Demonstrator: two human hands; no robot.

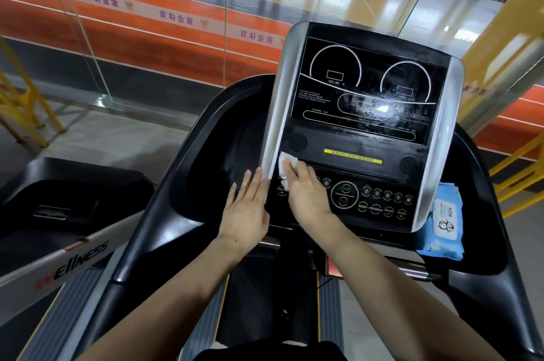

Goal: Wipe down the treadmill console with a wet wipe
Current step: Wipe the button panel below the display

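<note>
Wiping is under way at the lower left corner of the treadmill console (362,130). Right hand (306,192) lies flat on the button panel with fingers extended, pressing the white wet wipe (286,164) against the console face just below the left speaker grille (298,141); most of the wipe is under the fingers, with a crumpled edge showing above and to the left of them. Flat pressure of this kind appears intended to spread contact across the cloth rather than to grip it.

Left hand (248,207) is spread, fingers straight and together, resting against the silver side trim (275,125) at the console's left edge, apparently to steady the body or brace the panel during the stroke. It holds nothing.

Display glass (368,86) at the top of the console shows streaks and a damp sheen, suggesting it has been covered; the START button (345,194) and number keys to the right of the wipe look untreated, though this cannot be confirmed. Blue wet-wipe pack (444,225) sits in the tray beside the console's right edge, within reach for a fresh sheet.
</note>
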